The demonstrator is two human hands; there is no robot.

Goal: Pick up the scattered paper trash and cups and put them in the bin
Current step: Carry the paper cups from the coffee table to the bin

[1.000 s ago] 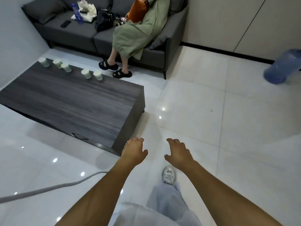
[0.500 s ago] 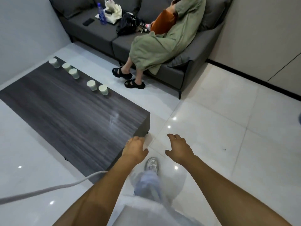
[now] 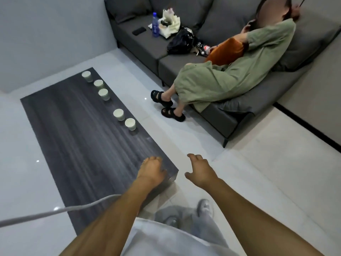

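Both hands have come forward: the left hand [image 3: 152, 169] now hovers over the dark table's [image 3: 77, 137] near corner, the right hand [image 3: 200, 171] beyond it, each loosely curled, empty. Five paper cups [image 3: 119, 114] line the table's far edge, well apart from the fingers.

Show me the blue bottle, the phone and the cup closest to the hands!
Blue bottle [image 3: 155, 28], head view, on its label.
Phone [image 3: 139, 31], head view, screen middle.
Closest cup [image 3: 130, 123], head view, on its rim.

Most of the dark table [image 3: 77, 137] top is bare and open, and only five cups [image 3: 119, 114] stand in a row along the edge nearest the sofa [image 3: 227, 115].
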